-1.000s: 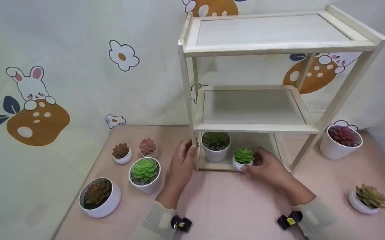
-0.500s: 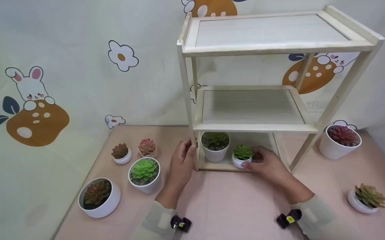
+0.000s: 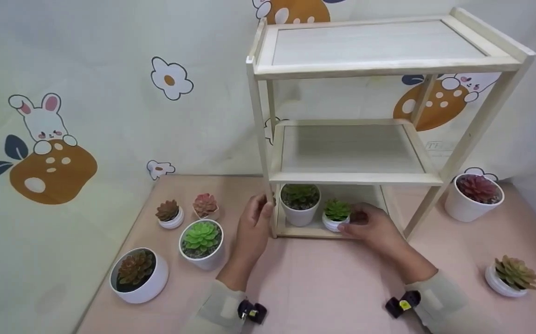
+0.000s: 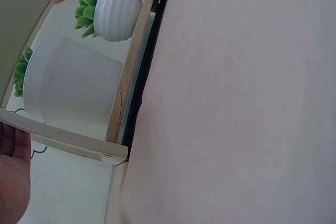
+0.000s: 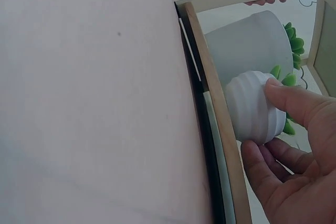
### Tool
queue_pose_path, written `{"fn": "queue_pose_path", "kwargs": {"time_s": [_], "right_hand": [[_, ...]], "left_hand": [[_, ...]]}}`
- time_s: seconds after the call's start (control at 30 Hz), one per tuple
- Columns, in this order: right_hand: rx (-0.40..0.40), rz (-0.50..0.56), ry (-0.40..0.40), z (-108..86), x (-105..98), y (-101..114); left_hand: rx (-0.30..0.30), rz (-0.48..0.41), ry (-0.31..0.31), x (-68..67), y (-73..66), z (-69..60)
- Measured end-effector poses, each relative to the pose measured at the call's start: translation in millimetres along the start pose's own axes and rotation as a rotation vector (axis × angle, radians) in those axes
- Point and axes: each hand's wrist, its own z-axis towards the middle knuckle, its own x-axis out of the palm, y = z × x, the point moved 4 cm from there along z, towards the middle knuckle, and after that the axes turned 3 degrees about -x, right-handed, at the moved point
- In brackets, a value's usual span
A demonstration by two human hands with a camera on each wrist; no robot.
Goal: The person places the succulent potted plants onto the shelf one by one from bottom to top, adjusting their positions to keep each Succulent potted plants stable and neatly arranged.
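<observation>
A small green succulent (image 3: 337, 211) in a ribbed white pot (image 5: 252, 106) stands on the bottom level of a pale wooden shelf (image 3: 356, 178). My right hand (image 3: 379, 229) holds this pot at its right side, thumb on the near side and fingers on the other. Just left of it on the same level is a larger potted succulent (image 3: 300, 208); its smooth white pot (image 4: 73, 80) fills much of the left wrist view. My left hand (image 3: 254, 227) grips the shelf's front left post, its fingertips partly hidden behind the wood.
Left on the pink tabletop (image 3: 319, 287) stand a bright green succulent (image 3: 202, 243), a brown one in a wide pot (image 3: 138, 276), a small brown one (image 3: 169, 213) and a pink one (image 3: 205, 205). To the right are a red succulent (image 3: 474, 197) and an olive one (image 3: 511, 276).
The small potted succulent has shifted slightly back and left onto the bottom level, with my right hand still on it. My left hand has stayed at the post.
</observation>
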Motion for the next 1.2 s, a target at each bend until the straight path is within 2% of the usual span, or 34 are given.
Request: {"fn": "queue_pose_path", "kwargs": {"time_s": [0.43,0.8,1.07,1.2], "right_hand": [[0.032,0.009,-0.004,-0.8,-2.1,-0.3],[0.017,-0.001,-0.037,-1.0,-3.0,2.0],[0.002,-0.006,-0.044,-5.0,-5.4,4.2],[-0.002,0.003,-0.049,-8.4,-7.9,7.2]], "left_hand": [[-0.011,0.039,0.007,0.0,-0.2,0.3],[0.004,0.045,-0.002,-0.5,-2.8,-0.1],[-0.014,0.029,0.010,-0.2,-1.1,-0.8],[0.003,0.030,0.012,-0.4,-0.4,-0.1]]}}
